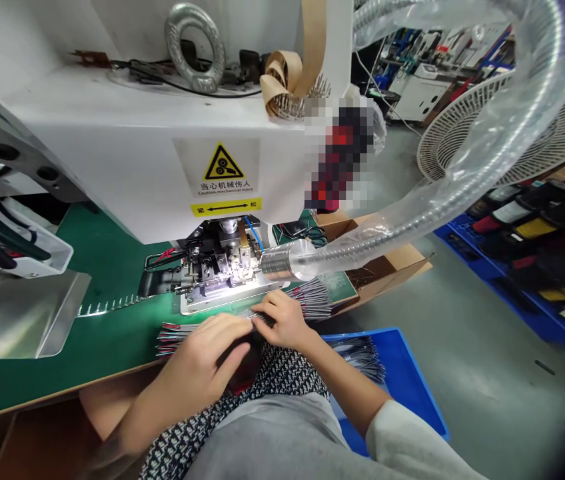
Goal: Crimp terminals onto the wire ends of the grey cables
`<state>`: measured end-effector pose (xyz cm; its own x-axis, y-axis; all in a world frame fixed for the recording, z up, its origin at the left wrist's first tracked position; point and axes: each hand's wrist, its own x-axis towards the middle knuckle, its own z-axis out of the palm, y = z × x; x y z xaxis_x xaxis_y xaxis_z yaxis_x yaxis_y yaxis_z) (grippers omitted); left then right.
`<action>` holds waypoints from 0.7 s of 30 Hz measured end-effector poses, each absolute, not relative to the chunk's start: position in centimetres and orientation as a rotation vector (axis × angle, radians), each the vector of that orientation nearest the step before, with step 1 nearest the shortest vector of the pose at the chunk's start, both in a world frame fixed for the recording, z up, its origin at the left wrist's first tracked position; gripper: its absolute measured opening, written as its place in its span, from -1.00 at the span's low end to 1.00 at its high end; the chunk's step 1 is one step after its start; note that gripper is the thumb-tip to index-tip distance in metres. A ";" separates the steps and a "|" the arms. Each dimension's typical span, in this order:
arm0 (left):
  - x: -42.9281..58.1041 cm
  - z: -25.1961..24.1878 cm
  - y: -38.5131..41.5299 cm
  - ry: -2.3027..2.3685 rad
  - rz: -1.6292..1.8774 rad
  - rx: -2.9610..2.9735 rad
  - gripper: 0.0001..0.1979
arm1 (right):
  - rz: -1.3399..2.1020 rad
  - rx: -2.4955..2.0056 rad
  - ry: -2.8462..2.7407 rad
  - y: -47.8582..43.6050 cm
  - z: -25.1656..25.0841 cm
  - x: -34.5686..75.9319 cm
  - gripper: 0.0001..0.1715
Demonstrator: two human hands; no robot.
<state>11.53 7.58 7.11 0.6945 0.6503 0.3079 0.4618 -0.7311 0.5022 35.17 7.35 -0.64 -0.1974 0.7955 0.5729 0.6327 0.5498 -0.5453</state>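
My left hand (207, 357) is in front of the machine, its fingers stretched to the right and its thumb apart below them. Its fingertips meet those of my right hand (282, 320), whose fingers are bent together in a pinch. What lies between the fingertips is too small and blurred to make out. A bundle of grey wires with red, white and teal ends (175, 339) lies on the green table beyond my left hand. Another bundle of grey wires (315, 299) fans out just past my right hand. The lit crimping head (227, 263) of the white machine stands behind both hands.
A metal lamp head (287, 260) on a plastic-wrapped flexible hose (412, 223) reaches in from the right. A blue tray (407, 380) with more wires (362, 357) sits at lower right. A terminal strip (112, 305) feeds in from the left. A cardboard box (387, 270) stands behind.
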 end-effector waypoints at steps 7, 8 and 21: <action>12.4 1.3 8.8 1.170 0.343 2.651 -0.61 | 0.487 -1.113 -2.200 7.9 0.2 35.9 -0.48; 12.3 1.2 8.7 1.175 0.325 2.635 -0.64 | 0.510 -1.126 -2.215 8.0 0.2 35.9 -0.48; 13.1 1.6 8.4 1.144 0.616 2.864 -0.64 | 0.412 -1.193 -2.340 8.8 1.1 36.1 -0.46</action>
